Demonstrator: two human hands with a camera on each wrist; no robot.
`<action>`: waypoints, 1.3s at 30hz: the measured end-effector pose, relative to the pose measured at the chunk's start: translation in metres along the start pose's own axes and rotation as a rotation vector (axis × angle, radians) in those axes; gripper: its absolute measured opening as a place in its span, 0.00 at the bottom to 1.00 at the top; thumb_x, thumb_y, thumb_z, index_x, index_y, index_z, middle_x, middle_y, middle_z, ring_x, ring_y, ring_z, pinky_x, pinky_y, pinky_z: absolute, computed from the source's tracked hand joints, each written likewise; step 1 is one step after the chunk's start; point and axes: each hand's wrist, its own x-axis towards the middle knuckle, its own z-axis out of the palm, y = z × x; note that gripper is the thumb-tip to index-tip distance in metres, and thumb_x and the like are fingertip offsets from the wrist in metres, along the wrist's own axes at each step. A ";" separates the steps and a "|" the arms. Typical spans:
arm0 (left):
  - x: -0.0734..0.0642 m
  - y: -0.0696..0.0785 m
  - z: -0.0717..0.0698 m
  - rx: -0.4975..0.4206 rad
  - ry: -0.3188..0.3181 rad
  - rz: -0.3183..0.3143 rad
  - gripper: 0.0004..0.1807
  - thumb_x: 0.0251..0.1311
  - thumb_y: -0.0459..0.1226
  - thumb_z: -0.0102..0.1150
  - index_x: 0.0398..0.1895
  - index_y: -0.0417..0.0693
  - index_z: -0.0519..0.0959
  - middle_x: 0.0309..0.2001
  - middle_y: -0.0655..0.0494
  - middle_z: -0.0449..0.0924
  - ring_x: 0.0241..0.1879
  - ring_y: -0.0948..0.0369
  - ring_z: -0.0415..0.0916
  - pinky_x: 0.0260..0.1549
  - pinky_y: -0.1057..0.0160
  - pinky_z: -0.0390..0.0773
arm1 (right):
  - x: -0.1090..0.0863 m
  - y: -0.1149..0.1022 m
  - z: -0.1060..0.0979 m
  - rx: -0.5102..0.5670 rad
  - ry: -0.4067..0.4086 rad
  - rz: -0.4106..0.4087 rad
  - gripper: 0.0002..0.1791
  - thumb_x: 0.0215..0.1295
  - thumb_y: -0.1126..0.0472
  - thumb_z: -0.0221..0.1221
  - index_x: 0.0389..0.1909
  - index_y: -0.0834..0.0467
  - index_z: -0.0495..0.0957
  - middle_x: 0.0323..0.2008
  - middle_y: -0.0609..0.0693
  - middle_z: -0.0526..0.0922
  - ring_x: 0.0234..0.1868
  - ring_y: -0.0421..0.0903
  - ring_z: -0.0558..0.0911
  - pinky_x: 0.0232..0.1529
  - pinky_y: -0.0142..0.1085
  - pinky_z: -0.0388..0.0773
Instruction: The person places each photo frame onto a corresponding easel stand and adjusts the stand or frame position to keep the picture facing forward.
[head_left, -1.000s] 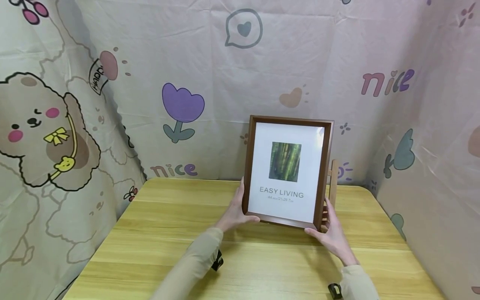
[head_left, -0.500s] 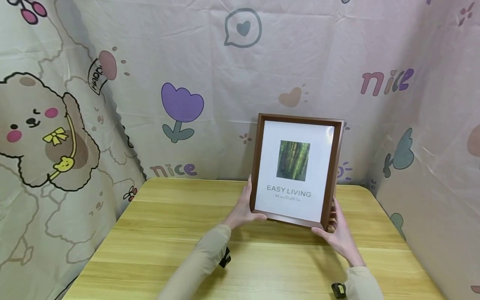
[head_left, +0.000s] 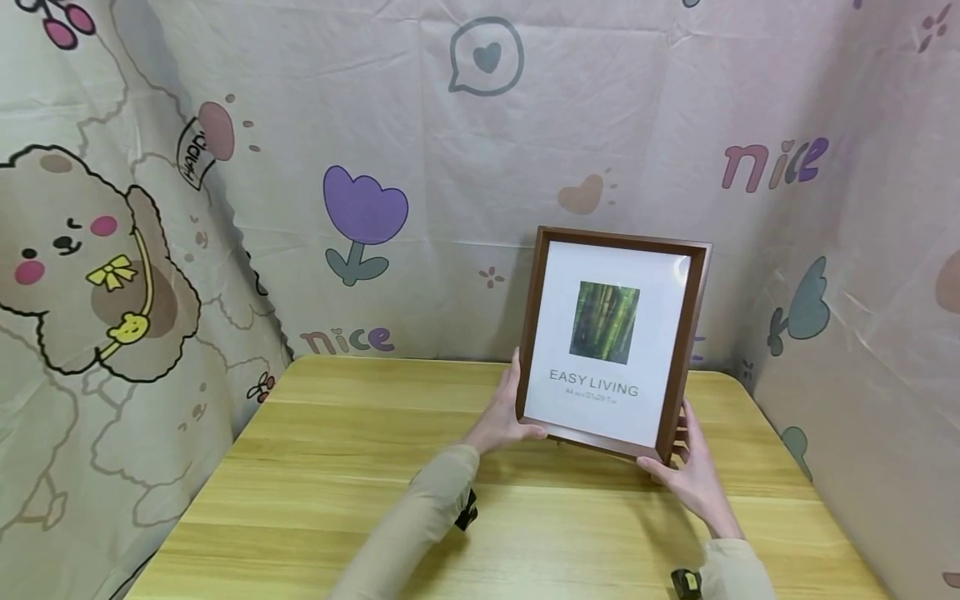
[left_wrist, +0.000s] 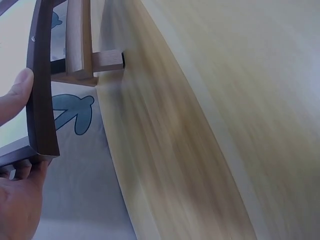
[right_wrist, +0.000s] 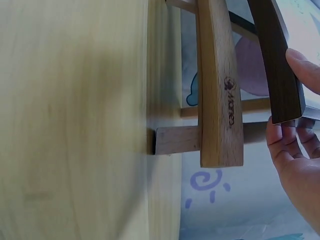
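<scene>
Your low grip could let the brown wooden rectangular picture frame (head_left: 613,343) tip, or its bottom edge could catch the pale wooden easel stand (right_wrist: 220,90) and shove it along the yellowish wood-grain tabletop (head_left: 337,467). Your left hand (head_left: 500,419) and right hand (head_left: 697,482) each pinch a lower corner, fingers curled behind, holding the frame clear of the stand.

Glossy-fronted picture frame (head_left: 613,343), matt wooden stand (right_wrist: 219,95)

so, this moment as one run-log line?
left fingers: hold picture frame, left side | right fingers: hold it, right side | frame: off table | wooden stand: on table, behind frame
</scene>
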 end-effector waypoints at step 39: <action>0.025 0.010 0.044 -0.010 -0.036 -0.051 0.77 0.46 0.30 0.78 0.80 0.57 0.21 0.83 0.49 0.27 0.82 0.50 0.38 0.78 0.49 0.51 | -0.010 0.025 -0.015 -0.100 0.097 0.053 0.67 0.51 0.70 0.74 0.82 0.54 0.37 0.60 0.66 0.67 0.45 0.23 0.62 0.42 0.13 0.66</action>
